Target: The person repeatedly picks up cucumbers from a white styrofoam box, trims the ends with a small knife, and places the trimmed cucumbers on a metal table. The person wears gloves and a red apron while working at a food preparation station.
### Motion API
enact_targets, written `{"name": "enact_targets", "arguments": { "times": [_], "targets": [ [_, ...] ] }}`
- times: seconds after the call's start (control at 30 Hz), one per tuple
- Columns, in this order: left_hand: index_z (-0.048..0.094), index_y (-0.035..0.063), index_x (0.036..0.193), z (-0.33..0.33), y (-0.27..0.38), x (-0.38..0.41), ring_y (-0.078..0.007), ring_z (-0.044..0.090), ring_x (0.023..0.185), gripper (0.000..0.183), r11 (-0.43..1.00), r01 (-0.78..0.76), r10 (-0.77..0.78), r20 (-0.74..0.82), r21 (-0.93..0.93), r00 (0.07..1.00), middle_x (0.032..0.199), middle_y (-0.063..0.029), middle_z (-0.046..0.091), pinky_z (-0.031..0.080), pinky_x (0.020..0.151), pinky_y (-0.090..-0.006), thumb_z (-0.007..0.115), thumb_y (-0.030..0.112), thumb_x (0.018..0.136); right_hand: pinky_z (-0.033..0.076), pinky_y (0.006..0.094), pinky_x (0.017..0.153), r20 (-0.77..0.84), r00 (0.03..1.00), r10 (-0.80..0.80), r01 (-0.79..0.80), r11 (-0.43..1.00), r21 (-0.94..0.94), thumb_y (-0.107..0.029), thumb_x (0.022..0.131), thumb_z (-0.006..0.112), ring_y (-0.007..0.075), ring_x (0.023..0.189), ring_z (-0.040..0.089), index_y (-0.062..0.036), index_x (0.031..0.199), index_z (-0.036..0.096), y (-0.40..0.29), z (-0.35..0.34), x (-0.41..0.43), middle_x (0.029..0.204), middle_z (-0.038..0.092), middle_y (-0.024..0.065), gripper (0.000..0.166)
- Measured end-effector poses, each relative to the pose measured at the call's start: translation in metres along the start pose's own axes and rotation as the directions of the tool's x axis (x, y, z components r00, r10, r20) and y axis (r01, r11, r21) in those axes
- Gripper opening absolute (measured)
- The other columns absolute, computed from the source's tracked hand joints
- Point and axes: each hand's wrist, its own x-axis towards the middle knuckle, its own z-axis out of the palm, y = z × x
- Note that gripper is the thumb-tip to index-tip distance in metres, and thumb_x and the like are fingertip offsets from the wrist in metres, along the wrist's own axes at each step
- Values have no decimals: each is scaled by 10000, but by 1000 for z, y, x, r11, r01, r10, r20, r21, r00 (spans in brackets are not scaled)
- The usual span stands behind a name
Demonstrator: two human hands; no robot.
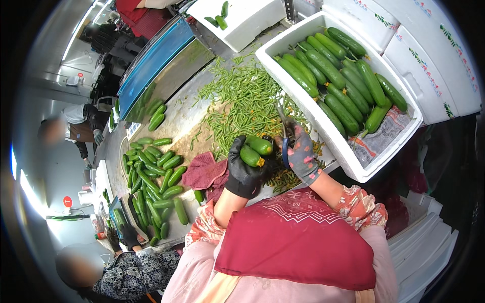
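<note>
My left hand [248,170], in a black coated glove, grips two cucumbers [255,149] side by side, one tipped with a yellow blossom. Just right of them, my right hand [302,151] wears a grey glove with pink spots and holds scissors [285,149] with blue handles; whether their blades are apart cannot be told. Beyond both hands spreads a heap of cut green stems [246,98] mixed with yellow blossoms. A white foam box [314,125] of cucumbers [344,106] stands to the right, with printed paper at its near end.
Many cucumbers [151,170] lie left on the metal table beside a dark red cloth [204,170]. A blue-edged metal bin [159,57] and another foam box [242,22] stand farther back. A co-worker [132,269] works at the lower left; others stand beyond. Foam boxes [428,64] are stacked right.
</note>
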Motion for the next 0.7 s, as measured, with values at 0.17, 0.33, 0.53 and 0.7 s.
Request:
{"name": "enact_targets", "arguments": {
  "times": [0.17,0.33,0.53,0.7],
  "targets": [
    [497,11,1030,-6,10,9,-330,540,950,424,999,35,-34,106,-12,994,1026,-187,559,433,870,-450,504,368,802,472,288,698,274,961,-35,104,965,-239,-63,730,623,226,895,561,-20,1042,538,-18,11,-7,906,545,81,327],
    [519,-3,1018,-27,12,24,-337,547,932,460,980,-63,16,244,188,970,1018,-183,574,429,866,-449,465,406,815,466,371,636,488,765,-420,627,314,-713,-166,661,673,290,770,569,-44,1020,559,-26,25,-10,842,575,114,396],
    [484,23,1101,-23,7,27,-339,521,979,467,990,118,-89,296,-81,951,1078,-184,536,414,893,-461,477,381,802,468,333,645,355,873,-335,485,519,-704,-144,703,654,282,758,570,-17,1009,549,-13,29,-5,892,596,126,347],
    [427,-31,1135,-18,20,22,-354,492,1025,516,983,116,-77,251,-144,965,1114,-211,505,383,932,-475,531,325,777,466,267,623,134,987,-86,154,732,-663,-150,742,636,186,734,586,-38,1034,543,-33,34,-10,842,626,66,327]
  ]
}}
